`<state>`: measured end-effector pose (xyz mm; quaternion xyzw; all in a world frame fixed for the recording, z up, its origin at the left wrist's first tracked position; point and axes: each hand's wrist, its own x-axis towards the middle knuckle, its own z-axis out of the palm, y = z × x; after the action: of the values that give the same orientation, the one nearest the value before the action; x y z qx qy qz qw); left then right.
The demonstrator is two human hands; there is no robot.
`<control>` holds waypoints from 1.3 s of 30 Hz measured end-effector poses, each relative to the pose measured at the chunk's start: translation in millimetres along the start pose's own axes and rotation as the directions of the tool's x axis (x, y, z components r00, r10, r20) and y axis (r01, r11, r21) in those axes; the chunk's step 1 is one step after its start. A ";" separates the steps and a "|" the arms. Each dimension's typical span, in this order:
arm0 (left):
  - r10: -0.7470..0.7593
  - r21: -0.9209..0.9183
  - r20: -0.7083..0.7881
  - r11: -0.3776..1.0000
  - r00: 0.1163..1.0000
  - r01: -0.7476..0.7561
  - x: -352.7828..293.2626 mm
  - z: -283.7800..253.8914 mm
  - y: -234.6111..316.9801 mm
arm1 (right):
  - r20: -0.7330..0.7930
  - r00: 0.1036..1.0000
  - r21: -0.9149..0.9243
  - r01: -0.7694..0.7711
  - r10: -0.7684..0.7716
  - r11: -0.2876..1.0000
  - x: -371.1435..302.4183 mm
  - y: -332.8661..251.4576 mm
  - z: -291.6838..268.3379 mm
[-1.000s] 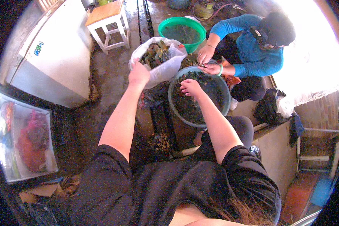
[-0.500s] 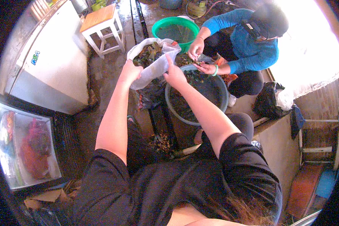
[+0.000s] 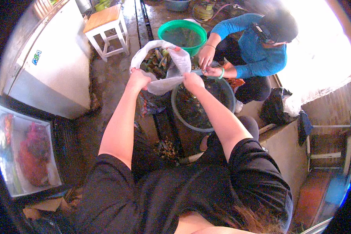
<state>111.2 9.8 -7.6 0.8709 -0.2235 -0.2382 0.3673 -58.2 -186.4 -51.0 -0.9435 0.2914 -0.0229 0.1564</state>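
Observation:
In front of me a white plastic sack (image 3: 181,61) is spread wide at its mouth, with the rim rolled outward. Inside lie several greenish-brown mussels (image 3: 158,62). My left hand (image 3: 139,79) is closed on the near left part of the rim, and my right hand (image 3: 193,83) grips the near right part. Just below and right of the sack is a grey-blue tub (image 3: 231,107) with dark shells and murky water. The sack's lower part is mostly hidden behind its rim and my hands.
A person in blue sleeves (image 3: 257,66) crouches at the right, hands together over the tub. Behind the sack is a green basin (image 3: 202,31). A stool (image 3: 104,19) and a white appliance (image 3: 52,58) stand left; a black bag (image 3: 277,107) lies right.
The sack's mouth has turned toward me and opened wider, showing more mussels. My right hand has moved down and right along the rim. The other person's hands have come together.

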 end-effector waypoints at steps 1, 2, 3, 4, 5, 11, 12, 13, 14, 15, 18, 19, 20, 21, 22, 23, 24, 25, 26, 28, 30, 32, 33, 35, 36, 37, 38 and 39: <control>0.010 0.031 -0.004 0.999 1.000 -0.010 -2.4 1.7 -2.5 | 0.060 0.998 0.019 0.009 -0.010 1.000 -8.2 3.3 4.8; 0.027 0.039 -0.044 0.999 0.999 -0.026 -5.5 6.8 2.2 | 0.021 0.997 0.077 0.078 -0.080 0.994 -11.7 17.3 14.1; 0.045 0.047 -0.085 0.998 0.995 -0.041 -7.8 12.5 8.1 | -0.022 0.989 0.131 0.149 -0.147 0.980 -15.8 30.5 23.7; 0.055 0.058 -0.122 0.997 0.991 -0.048 -11.2 17.6 11.5 | -0.063 0.975 0.187 0.219 -0.211 0.958 -20.6 40.6 32.7; 0.018 0.107 -0.046 0.994 0.999 -0.013 -15.8 14.0 12.6 | 0.054 0.978 0.252 0.182 -0.201 0.950 -22.7 34.2 28.4; -0.009 0.274 0.164 0.961 0.986 -0.036 -41.5 7.9 24.9 | 0.385 0.923 0.601 -0.247 -0.005 0.760 -24.7 71.5 1.4; 0.069 0.342 0.135 0.933 0.988 -0.112 -38.4 15.7 21.3 | 0.520 0.853 0.484 -0.341 0.049 0.806 -24.8 88.2 7.0; 0.152 0.410 0.099 0.894 0.983 -0.180 -33.7 19.8 13.4 | 0.633 0.767 0.356 -0.408 0.104 0.841 -21.0 102.6 14.0; 0.229 0.484 0.071 0.843 0.971 -0.234 -34.6 20.0 13.9 | 0.731 0.662 0.220 -0.456 0.164 0.862 -19.4 108.3 20.9; 0.200 0.489 0.129 0.839 0.971 -0.238 -35.3 21.6 14.9 | 0.703 0.681 0.053 -0.337 0.204 0.940 -23.6 111.9 32.5; 0.106 0.537 0.276 0.807 0.955 -0.245 -58.0 30.1 42.3 | 0.489 0.816 -0.154 -0.267 0.308 0.951 -50.8 131.4 93.0; 0.084 0.563 0.306 0.787 0.948 -0.251 -57.8 41.8 51.8 | 0.287 0.904 -0.060 -0.312 0.316 0.948 -68.7 155.7 124.1; -0.048 0.651 0.257 0.746 0.965 -0.137 -61.2 25.8 25.9 | 0.441 0.848 -0.075 -0.292 0.295 0.953 -76.8 87.2 128.3; -0.050 0.650 0.289 0.743 0.956 -0.158 -65.1 31.1 38.2 | 0.391 0.862 -0.159 -0.281 0.322 0.946 -92.2 98.6 149.7; 0.024 0.658 0.252 0.728 0.967 -0.190 -70.1 26.9 30.7 | 0.506 0.808 -0.158 -0.257 0.302 0.953 -102.9 76.5 157.5; 0.127 0.651 0.239 0.714 0.963 -0.256 -74.4 30.8 32.5 | 0.554 0.778 -0.178 -0.238 0.297 0.955 -108.9 81.1 172.1; 0.228 0.645 0.229 0.692 0.946 -0.323 -75.0 35.7 35.5 | 0.599 0.745 -0.195 -0.219 0.293 0.956 -114.0 87.8 188.9; 0.198 0.616 0.282 0.713 0.939 -0.335 -74.7 36.2 39.2 | 0.596 0.750 -0.158 -0.241 0.287 0.958 -112.0 89.7 193.4; 0.186 0.601 0.298 0.726 0.936 -0.336 -75.9 35.7 41.3 | 0.591 0.755 -0.122 -0.264 0.284 0.957 -108.6 93.0 196.7; 0.157 0.570 0.328 0.754 0.932 -0.328 -81.1 33.9 42.9 | 0.560 0.757 -0.265 -0.220 0.336 0.939 -103.7 98.1 197.1; 0.188 0.577 0.327 0.736 0.926 -0.353 -77.8 36.0 36.2 | 0.535 0.763 -0.307 -0.226 0.364 0.925 -104.9 100.1 193.1; 0.223 0.583 0.323 0.718 0.920 -0.379 -71.0 36.3 32.2 | 0.502 0.776 -0.251 -0.293 0.383 0.922 -104.2 105.9 187.2; 0.236 0.588 0.323 0.709 0.916 -0.390 -66.0 39.3 28.5 | 0.498 0.787 -0.281 -0.249 0.363 0.927 -104.4 109.8 183.9; 0.250 0.587 0.333 0.700 0.909 -0.408 -56.0 42.8 23.4 | 0.489 0.813 -0.336 -0.159 0.316 0.928 -100.4 113.4 174.0; 0.247 0.580 0.348 0.702 0.904 -0.415 -51.5 45.3 20.8 | 0.496 0.812 -0.306 -0.170 0.309 0.937 -98.6 115.3 169.2; 0.230 0.578 0.358 0.707 0.905 -0.408 -49.2 46.4 13.8 | 0.513 0.808 -0.271 -0.169 0.290 0.948 -98.1 106.7 156.4; 0.252 0.549 0.380 0.713 0.890 -0.436 -48.0 50.5 16.5 | 0.515 0.806 -0.248 -0.187 0.293 0.951 -97.6 109.5 142.9; 0.274 0.519 0.401 0.718 0.874 -0.464 -47.4 55.4 19.4 | 0.479 0.826 -0.169 -0.246 0.298 0.954 -91.8 118.8 140.4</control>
<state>37.6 -5.3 -15.4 0.8322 -0.5104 -0.2034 0.0748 -180.0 -188.5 -216.7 -0.8724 0.3732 0.2589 0.1807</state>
